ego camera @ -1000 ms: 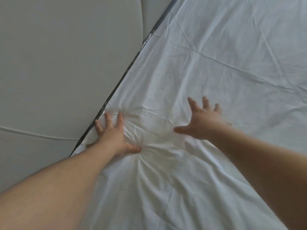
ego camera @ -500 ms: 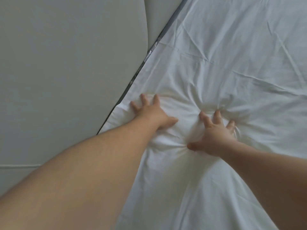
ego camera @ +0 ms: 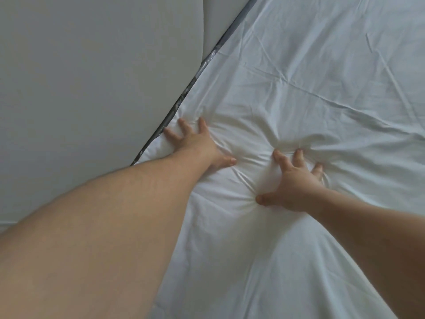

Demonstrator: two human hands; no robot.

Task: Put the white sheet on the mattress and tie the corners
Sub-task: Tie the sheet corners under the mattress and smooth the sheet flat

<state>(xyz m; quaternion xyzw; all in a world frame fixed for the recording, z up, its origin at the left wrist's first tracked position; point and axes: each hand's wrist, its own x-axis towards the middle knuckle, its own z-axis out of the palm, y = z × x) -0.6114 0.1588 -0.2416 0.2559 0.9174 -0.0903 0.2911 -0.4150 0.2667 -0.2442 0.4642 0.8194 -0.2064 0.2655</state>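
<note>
The white sheet (ego camera: 310, 65) covers the mattress and fills the right half of the head view. A thin dark strip of the mattress edge (ego camera: 184, 97) shows along the sheet's left border. My left hand (ego camera: 197, 143) presses flat on the sheet beside that edge, fingers spread. My right hand (ego camera: 296, 180) presses the sheet a little to the right, fingers spread and sunk into the cloth. Wrinkles radiate from both palms.
A pale grey wall (ego camera: 80, 88) runs along the mattress on the left, with a lighter panel (ego camera: 218, 19) at the top. The sheet continues flat, with long creases, toward the upper right.
Both hands have slid forward along the sheet beside the edge. My right hand, lifted a second ago, now presses down into the cloth.
</note>
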